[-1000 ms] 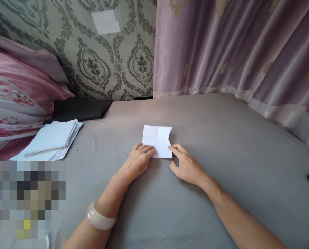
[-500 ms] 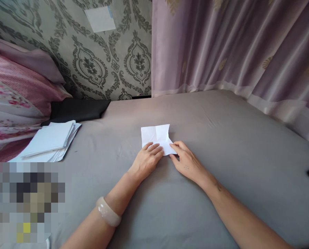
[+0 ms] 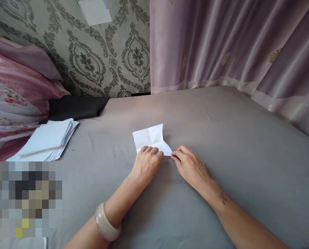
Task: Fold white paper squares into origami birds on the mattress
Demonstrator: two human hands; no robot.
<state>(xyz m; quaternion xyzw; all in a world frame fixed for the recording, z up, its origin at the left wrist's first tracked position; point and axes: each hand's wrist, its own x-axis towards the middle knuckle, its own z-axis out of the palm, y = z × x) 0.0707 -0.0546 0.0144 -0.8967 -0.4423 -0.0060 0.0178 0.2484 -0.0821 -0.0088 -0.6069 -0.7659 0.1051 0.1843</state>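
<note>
Soft light, seemingly from the left, faintly shadows the grey sheet (image 3: 247,155); pixelation blots the lower-left corner.

Both your arms in view, bare, reaching in from the bottom edge and angling inward. Your left forearm (image 3: 122,201) runs up and to the right; your left hand (image 3: 148,162) is palm down, back of hand up, fingers bent at the knuckles, fingertips hidden underneath, thumb not visible. Your right forearm (image 3: 240,216) slants up and to the left, small dark marking near the wrist. Your right hand (image 3: 192,166) has thumb and index finger brought together in a pinch pointing left, other fingers bent behind, faint dots on its back. Hands near each other, not touching.
</note>
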